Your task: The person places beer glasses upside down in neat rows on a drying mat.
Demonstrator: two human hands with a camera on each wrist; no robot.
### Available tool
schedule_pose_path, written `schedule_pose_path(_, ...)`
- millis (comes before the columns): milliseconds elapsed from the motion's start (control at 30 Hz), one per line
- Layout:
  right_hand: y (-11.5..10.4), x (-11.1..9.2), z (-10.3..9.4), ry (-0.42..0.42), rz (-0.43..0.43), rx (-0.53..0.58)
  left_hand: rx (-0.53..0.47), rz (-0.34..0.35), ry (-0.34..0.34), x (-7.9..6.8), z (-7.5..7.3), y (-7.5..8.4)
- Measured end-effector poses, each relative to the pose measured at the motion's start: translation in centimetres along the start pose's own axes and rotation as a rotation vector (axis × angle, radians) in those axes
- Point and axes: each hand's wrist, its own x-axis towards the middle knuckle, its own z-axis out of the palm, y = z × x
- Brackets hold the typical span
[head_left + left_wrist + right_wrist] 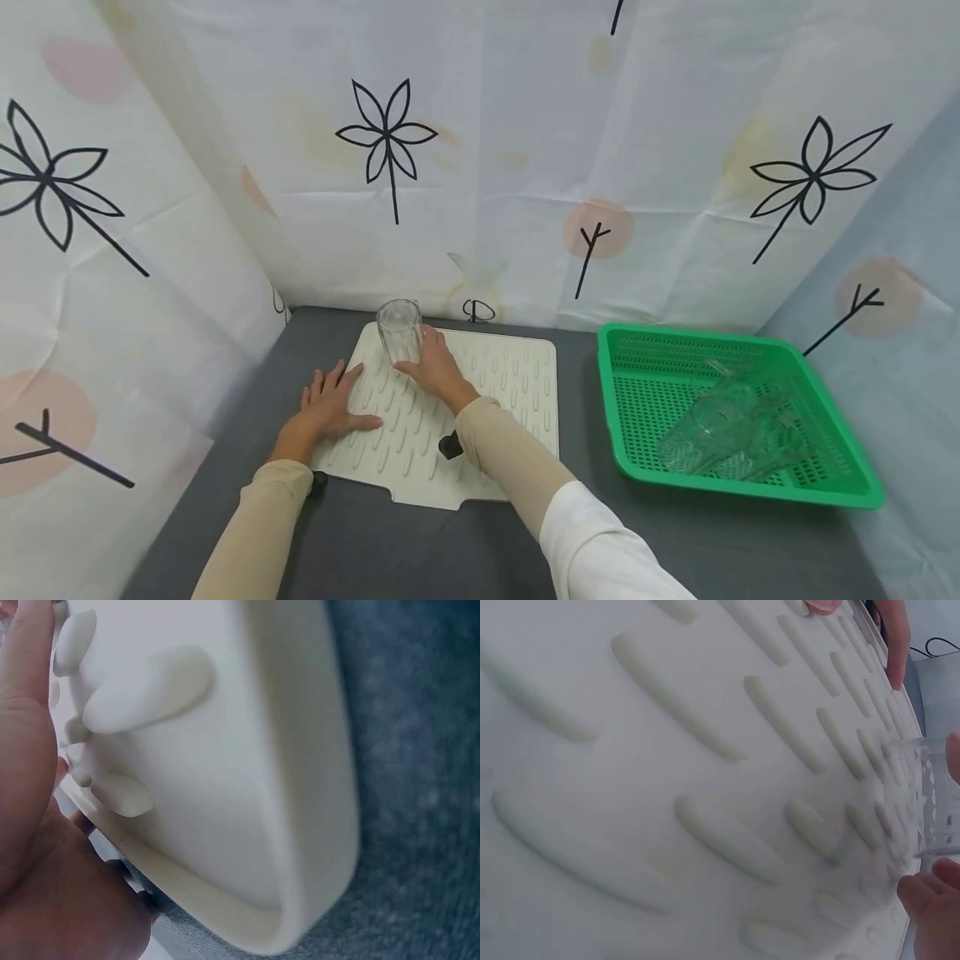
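A clear glass mug [399,327] stands bottom-up on the far left part of a cream ridged drying mat [517,417]. My right hand [438,367] grips the mug low on its side, the thumb at the front and the fingers round its right side. In the right wrist view the glass mug [934,799] shows between thumb and fingers at the right edge. My left hand [330,408] rests with spread fingers on the mat's left edge. Close up, the left wrist view shows that hand [45,847] beside the raised rim of the mat [285,825].
To the right, a green plastic basket [618,433] holds several clear glass mugs [712,425], lying in a heap. The mat lies on a dark grey table [360,542]. Patterned white cloth [487,167] hangs behind and along both sides.
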Motion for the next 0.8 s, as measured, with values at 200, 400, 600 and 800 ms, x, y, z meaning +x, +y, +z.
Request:
schedule_pose_path(200, 0.1, -0.1, -1.6, -0.016, -0.005, -0.046, 0.007, -0.002, 0.0, 0.1, -0.1, 0.2)
schedule_pose_path(400, 0.7, -0.3, -3.5, -0.024, -0.018, -0.132, -0.004, 0.004, -0.004, 0.2, 0.2, -0.2)
schedule_pose_path(600, 0.9, -1.0, -5.5, -0.003, -0.077, -0.284, -0.031, 0.025, 0.018, 1.4, 1.1, -1.6)
schedule_pose_path(800, 0.9, -1.7, -7.1, 0.033, -0.094, -0.449, -0.02, 0.035, 0.024, 1.4, 1.1, -1.4)
